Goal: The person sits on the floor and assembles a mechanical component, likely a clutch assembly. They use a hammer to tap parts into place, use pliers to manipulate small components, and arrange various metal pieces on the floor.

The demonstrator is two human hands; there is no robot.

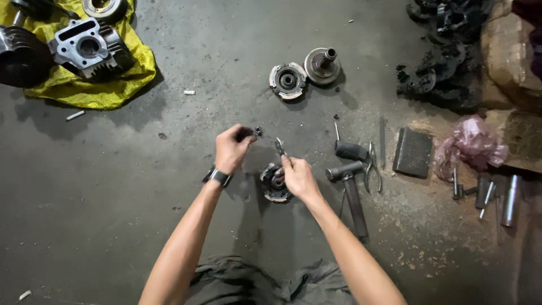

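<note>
Your left hand [231, 148] pinched a small metal part [258, 132] above the floor, your right hand [297, 176] gripped a small tool [279, 146] beside the round clutch piece [273, 183]; a loosened pinch risked dropping the part onto gritty concrete [169, 197].

Floor [169, 169] carries everything. Round clutch part [275, 183] lies centre, directly under the right hand [298, 176]; left hand [231, 148] raised just left of it, holding a small piece [257, 132]. Right of the clutch part: hammer [350, 189], with pliers [372, 166] beside it, then a flat block [412, 151], then a crumpled bag [471, 144]. Sockets and bits [488, 192] lie below the bag. Behind centre, two round assemblies [305, 73] sit side by side, touching. Far left rear, a cylinder head [87, 48] rests on a cloth [96, 90].
</note>
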